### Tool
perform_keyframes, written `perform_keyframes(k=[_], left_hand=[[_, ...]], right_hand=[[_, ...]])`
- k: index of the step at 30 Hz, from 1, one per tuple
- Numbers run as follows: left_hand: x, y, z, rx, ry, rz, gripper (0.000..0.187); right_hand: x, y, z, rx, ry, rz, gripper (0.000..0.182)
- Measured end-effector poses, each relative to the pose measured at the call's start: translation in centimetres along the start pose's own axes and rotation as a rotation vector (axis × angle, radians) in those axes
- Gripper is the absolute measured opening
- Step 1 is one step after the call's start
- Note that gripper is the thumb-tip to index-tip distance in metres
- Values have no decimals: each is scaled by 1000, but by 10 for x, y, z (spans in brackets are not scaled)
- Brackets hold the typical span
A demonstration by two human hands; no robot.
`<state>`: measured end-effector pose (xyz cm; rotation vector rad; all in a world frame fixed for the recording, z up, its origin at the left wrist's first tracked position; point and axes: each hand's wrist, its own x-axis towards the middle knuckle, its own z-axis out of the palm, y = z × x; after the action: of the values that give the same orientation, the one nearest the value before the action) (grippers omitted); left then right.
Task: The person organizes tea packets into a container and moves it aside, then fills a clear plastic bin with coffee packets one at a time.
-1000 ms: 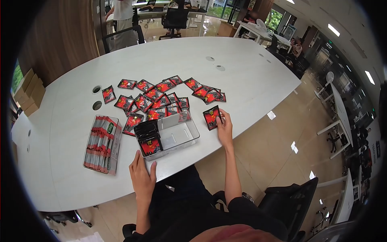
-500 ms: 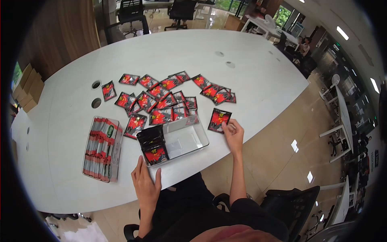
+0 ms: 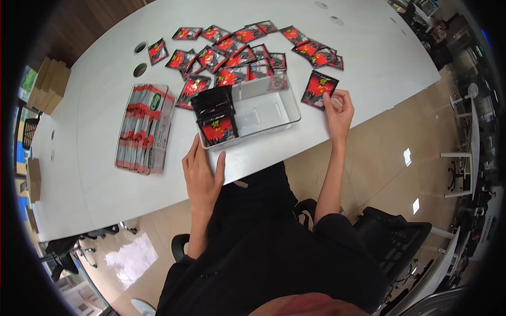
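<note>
My right hand (image 3: 340, 113) pinches the lower right corner of a red and black sachet (image 3: 318, 87) between thumb and fingertips, over the table to the right of a clear plastic box. In that box (image 3: 269, 134), several matching sachets (image 3: 217, 129) stand packed at the left end, and the right part shows its bare floor. My left hand (image 3: 203, 174) rests at the table edge with thumb and fingers apart, its fingertips at the box's near left corner. Behind the box, many loose red and black sachets (image 3: 230, 47) lie spread and overlapping.
A second clear box (image 3: 164, 134) full of red and silver stick packets stands on the left. Two round cable holes (image 3: 139, 69) open in the white table (image 3: 95, 152). Cardboard boxes (image 3: 50, 87) are at far left, and a black chair (image 3: 392, 242) is at right.
The camera view has tipped downward, so the table and its things sit higher in the picture. Both hands keep about the same places beside the box and on the sachet.
</note>
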<state>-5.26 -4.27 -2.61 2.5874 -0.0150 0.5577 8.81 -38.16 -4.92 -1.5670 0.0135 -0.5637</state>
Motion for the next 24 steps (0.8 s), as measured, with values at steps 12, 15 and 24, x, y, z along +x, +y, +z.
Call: perform_keyframes(k=[12,15,24], left_hand=[[1,0,0,-32,35,21,58],[2,1,-1,-26,21,17,58],[4,3,-6,-36,-10,3,63]], right_hand=[[-71,-102,79,42,189,-287,24],[-86,-113,110,-74,-170,-301,21],[-83,-112,123,-345,-598,-496,39]])
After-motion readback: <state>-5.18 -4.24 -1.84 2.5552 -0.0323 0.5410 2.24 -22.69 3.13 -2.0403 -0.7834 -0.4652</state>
